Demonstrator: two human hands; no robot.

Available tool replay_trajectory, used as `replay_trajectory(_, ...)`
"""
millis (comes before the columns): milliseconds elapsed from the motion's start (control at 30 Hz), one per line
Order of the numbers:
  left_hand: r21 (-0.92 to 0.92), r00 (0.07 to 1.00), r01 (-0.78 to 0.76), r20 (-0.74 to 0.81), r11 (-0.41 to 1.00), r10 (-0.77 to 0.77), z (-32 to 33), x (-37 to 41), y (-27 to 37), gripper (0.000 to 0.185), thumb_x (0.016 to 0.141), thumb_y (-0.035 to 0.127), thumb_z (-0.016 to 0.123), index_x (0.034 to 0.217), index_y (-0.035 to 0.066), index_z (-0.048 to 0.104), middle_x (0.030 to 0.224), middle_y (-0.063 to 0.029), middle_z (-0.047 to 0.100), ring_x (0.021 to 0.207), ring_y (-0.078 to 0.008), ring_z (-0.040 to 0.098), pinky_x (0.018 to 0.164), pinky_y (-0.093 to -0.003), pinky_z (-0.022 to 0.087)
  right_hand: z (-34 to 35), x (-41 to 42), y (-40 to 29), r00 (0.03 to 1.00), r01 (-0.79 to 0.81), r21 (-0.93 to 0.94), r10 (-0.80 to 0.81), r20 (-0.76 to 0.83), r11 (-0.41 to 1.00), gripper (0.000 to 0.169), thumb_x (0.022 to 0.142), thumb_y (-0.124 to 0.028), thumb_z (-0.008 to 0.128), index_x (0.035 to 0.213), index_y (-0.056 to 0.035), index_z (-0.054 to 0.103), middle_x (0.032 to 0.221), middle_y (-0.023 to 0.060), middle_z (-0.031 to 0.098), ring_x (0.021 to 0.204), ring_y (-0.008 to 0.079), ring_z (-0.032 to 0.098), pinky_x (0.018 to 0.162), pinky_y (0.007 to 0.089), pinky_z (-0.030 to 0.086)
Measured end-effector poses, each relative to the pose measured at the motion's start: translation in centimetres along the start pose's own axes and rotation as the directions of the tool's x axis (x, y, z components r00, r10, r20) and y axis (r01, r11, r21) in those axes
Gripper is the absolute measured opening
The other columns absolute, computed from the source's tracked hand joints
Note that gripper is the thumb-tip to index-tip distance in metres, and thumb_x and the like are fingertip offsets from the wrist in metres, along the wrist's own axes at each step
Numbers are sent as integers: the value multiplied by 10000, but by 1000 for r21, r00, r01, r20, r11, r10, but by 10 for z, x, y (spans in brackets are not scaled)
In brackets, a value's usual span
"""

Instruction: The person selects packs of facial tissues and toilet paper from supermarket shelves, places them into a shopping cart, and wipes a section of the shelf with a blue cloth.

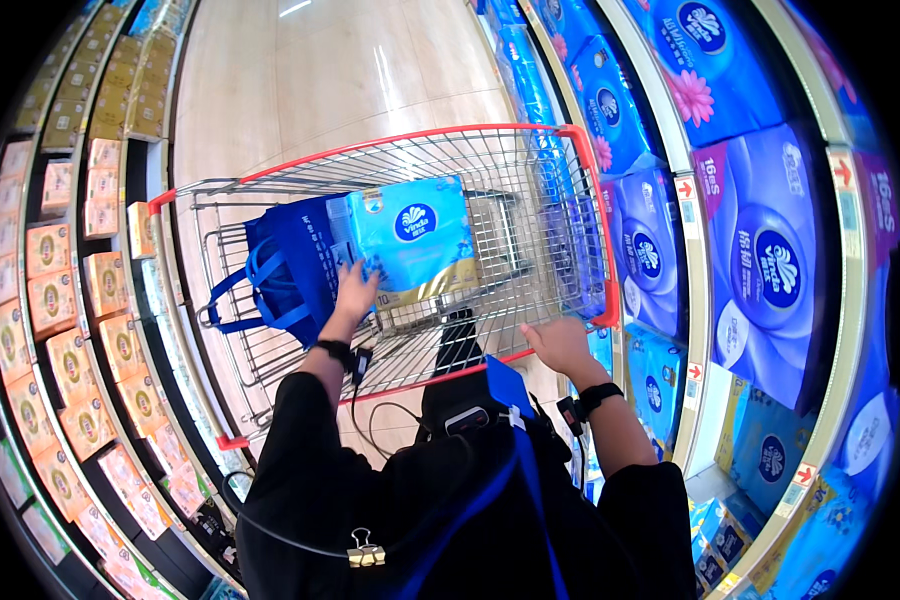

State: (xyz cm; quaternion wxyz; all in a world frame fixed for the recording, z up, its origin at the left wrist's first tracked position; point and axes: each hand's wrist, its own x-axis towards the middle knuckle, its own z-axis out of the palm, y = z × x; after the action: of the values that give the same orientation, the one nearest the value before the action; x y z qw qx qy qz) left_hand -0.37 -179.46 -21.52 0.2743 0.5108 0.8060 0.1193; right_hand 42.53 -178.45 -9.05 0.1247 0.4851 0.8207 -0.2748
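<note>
A blue Vinda tissue multipack [420,247] with a gold lower edge lies in a wire shopping cart [521,300]. My left hand [357,291] is at the pack's near left corner, fingers apart, beside a dark blue fabric bag [285,225] with lighter blue handles. Whether the fingertips press on the pack or the bag is unclear. Over the cart's near red rim [420,386] is my right hand [562,346], thumb pointing left. Its other fingers are hidden, so a grip on the rim cannot be confirmed.
Shelves with orange tissue packs [67,360] line the left side. Large purple Vinda packs [765,262] and blue packs [607,105] fill the right shelves, close to the cart's end. Pale floor tiles [330,82] extend beyond the cart. A black cable [285,536] crosses my clothing.
</note>
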Motion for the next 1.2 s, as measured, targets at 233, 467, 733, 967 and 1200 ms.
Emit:
replay_trajectory(233,25,745,157,653,987,-135,-27,-151,6,708,1010,577,283,1151,16,691,1193,-283,644,1154,-441,590,1017,-475,438,22,-34,8,980,108,46,-98,-175,993,803,951,-655,392,577,-8,687,562,201,612,590,386,636,593,476,490)
replay_trajectory(467,207,844,-24,528,978,-91,-31,-232,31,559,1010,461,298,1109,45,658,1151,-237,673,1125,-400,607,975,-473,459,51,-106,12,975,172,41,-164,-152,984,887,828,-822,427,655,-5,727,625,206,650,666,378,671,628,452,526)
replay_trajectory(733,306,947,-147,319,941,44,5,-324,29,570,988,484,339,1024,63,722,1055,-254,684,1073,-415,616,956,-495,456,83,-173,20,977,163,59,-153,-146,985,948,766,-888,424,659,3,729,639,204,658,701,395,681,671,454,538)
replay_trajectory(967,338,987,-157,94,928,133,27,-394,44,421,990,368,438,798,81,678,780,-199,688,786,-412,665,722,-532,512,99,-206,28,982,174,59,-168,-91,983,971,749,-900,434,684,24,725,676,208,673,743,394,685,692,451,536)
replay_trajectory(1200,317,987,-151,98,936,126,31,-412,40,374,963,349,464,800,93,683,779,-191,690,782,-411,663,722,-522,514,103,-226,31,984,171,178,-161,-70,969,819,779,-819,527,858,-35,753,797,205,699,826,399,687,716,470,534)
